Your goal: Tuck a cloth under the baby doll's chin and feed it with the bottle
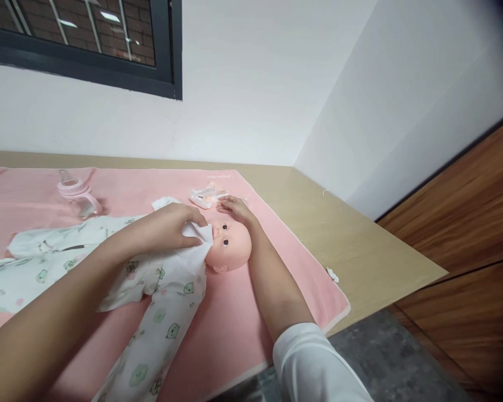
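Observation:
A bald baby doll [235, 245] lies on its back, its head to the right, in a white outfit [167, 312] printed with green animals. My left hand [174, 226] pinches a thin white wipe [200, 241] at the doll's mouth and chin, covering the lower part of its face. Beyond the doll's head, my right hand [235, 209] has its fingers stretched out, beside a small clear-and-white packet [207, 196]. My right forearm passes along the top of the head. Part of another crumpled white piece [164, 202] shows behind my left hand.
A pink mat [235, 335] covers much of the wooden tabletop [318, 223]. On it stands a pink-handled baby bottle [77, 195], back left. A small white object [332, 274] lies at the mat's right edge. Wall and window rise behind; wooden panels [465, 234] stand right.

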`<state>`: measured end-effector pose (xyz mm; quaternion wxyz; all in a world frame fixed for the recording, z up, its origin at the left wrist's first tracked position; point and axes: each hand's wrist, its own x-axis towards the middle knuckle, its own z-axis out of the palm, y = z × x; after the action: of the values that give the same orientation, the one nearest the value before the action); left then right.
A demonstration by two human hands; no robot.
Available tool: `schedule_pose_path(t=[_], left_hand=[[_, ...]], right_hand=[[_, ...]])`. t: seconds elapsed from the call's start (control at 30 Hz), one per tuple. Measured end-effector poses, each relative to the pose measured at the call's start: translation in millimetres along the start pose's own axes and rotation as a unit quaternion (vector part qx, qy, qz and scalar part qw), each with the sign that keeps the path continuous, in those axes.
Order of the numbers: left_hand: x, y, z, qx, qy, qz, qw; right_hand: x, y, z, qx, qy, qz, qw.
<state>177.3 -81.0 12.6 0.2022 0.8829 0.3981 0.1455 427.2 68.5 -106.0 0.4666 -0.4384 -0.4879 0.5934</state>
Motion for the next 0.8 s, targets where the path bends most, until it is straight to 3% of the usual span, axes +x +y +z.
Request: schedule_pose_path(t=[0.37, 0.8], left_hand=[[0, 18, 5, -0.024, 0.051, -0.003, 0.998], [4, 15, 6, 0.007, 0.021, -0.019, 1.0]], right_hand=[[5, 3, -2, 0.0, 0.001, -0.002, 1.0], [5, 4, -1, -0.003, 0.003, -0.002, 1.0]])
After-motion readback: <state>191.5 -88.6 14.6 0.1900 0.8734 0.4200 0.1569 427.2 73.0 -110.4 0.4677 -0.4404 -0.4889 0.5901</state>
